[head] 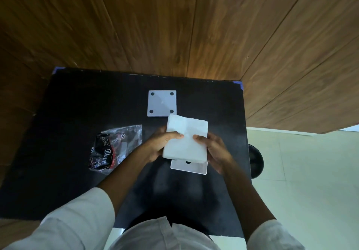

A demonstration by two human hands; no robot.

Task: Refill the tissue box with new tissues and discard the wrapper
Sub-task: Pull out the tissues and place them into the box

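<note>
A thick white stack of tissues (186, 139) is held above the black table, gripped from both sides. My left hand (162, 142) clasps its left edge and my right hand (214, 150) its right edge, thumbs on top. Directly under the stack, mostly hidden, sits the white tissue box (189, 168) with a dark opening just showing. Farther back lies a white square lid or base plate (161, 103) with dark dots at its corners. The empty clear and black wrapper (114, 148), printed "Dove", lies crumpled to the left.
The black table (77, 102) stands against a wood-panelled wall. Its right edge borders a pale tiled floor, where a round dark object (256, 161) stands close to the table. Blue tape marks the table's far corners.
</note>
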